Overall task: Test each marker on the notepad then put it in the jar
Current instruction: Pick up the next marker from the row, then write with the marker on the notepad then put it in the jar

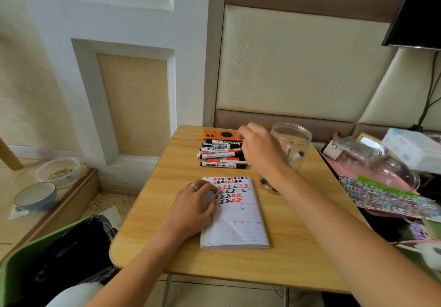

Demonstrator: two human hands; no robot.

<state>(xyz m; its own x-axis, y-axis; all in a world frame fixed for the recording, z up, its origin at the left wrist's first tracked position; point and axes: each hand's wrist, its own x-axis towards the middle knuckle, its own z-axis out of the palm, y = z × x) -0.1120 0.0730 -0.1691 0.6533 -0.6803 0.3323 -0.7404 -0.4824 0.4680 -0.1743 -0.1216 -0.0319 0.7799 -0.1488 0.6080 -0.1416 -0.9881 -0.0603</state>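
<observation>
The left hand (195, 201) lies flat, fingers straight, on the notepad (235, 213) mid-table; the right hand (259, 149) hovers over the markers (223, 154) by the far edge, fingers curled, grip unclear. The jar (292, 146) stands toward the far right corner.

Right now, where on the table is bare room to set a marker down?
Bare wood lies left of the notepad and the markers, and along the near edge of the table. The far right is crowded: jar, right hand.
</observation>
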